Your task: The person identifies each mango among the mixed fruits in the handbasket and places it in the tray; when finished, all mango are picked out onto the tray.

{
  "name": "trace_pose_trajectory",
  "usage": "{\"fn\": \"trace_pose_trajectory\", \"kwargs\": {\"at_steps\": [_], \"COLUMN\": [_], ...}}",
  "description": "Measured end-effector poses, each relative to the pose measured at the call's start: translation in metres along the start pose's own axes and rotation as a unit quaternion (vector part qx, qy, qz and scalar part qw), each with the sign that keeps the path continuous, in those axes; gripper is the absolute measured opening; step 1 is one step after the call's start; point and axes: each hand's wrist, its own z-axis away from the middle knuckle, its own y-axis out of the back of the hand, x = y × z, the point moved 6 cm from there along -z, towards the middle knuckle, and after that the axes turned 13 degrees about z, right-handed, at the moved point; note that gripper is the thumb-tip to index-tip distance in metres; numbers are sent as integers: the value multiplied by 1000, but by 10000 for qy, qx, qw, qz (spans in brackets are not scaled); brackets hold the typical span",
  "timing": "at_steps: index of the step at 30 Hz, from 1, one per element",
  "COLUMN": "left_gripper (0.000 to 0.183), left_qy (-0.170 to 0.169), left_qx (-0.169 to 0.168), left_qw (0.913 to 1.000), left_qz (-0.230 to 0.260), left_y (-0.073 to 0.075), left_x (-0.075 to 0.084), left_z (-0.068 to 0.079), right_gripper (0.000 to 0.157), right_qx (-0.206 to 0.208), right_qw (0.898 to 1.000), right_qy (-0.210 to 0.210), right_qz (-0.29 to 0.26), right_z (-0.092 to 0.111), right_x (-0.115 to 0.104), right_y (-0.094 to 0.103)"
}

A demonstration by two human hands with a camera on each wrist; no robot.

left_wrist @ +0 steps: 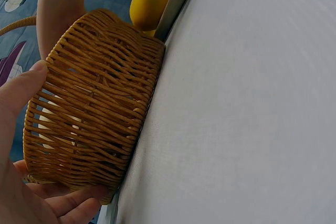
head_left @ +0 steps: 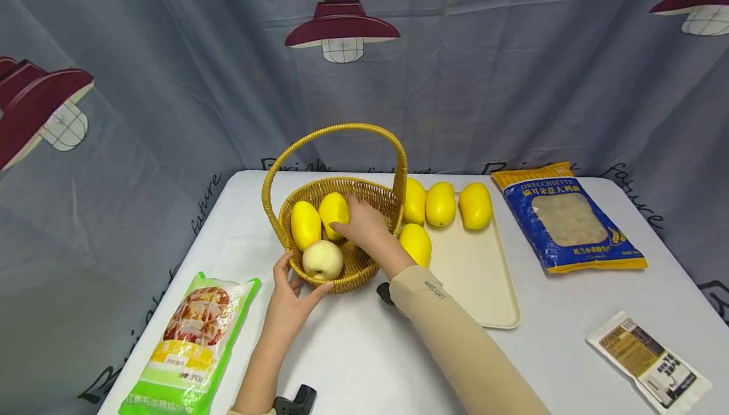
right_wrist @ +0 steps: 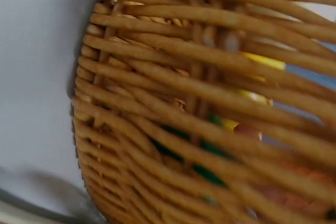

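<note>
A woven wicker basket (head_left: pixel 353 283) with a tall arched handle stands left of centre on the table. My left hand (head_left: pixel 287 307) holds its near left side, thumb and fingers spread around the wall; the left wrist view shows the thumb (left_wrist: pixel 26 85) at the rim. Inside are a yellow mango (head_left: pixel 305 225) at the left, a pale apple-like fruit (head_left: pixel 323 260) at the front, and a second mango (head_left: pixel 334 214). My right hand (head_left: pixel 367 225) reaches in over the right rim and grips that second mango, its fingertips partly hidden. The right wrist view shows mostly basket weave (right_wrist: pixel 199 77).
A cream tray (head_left: pixel 484 288) with several mangoes (head_left: pixel 475 206) sits right of the basket, partly under my right sleeve. A blue pasta bag (head_left: pixel 569 219) and a small packet (head_left: pixel 649 361) lie farther right. A green food bag (head_left: pixel 190 345) lies at front left. A curtain hangs behind.
</note>
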Motion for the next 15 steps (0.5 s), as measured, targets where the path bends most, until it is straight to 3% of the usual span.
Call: {"fn": "trace_pose_trajectory", "kwargs": {"at_steps": [7, 15], "left_gripper": [101, 102], "left_qy": [-76, -17], "left_qx": [35, -5], "left_qw": [10000, 10000], "left_qz": [43, 92], "left_y": [1, 0], "left_x": [0, -1], "left_z": [0, 0], "right_gripper": [82, 82], "right_qx": [-195, -208], "right_qw": [9987, 9991], "right_qy": [-209, -187], "right_qz": [420, 331], "right_z": [-13, -16], "right_x": [-5, -6], "right_y": [-20, -27]}}
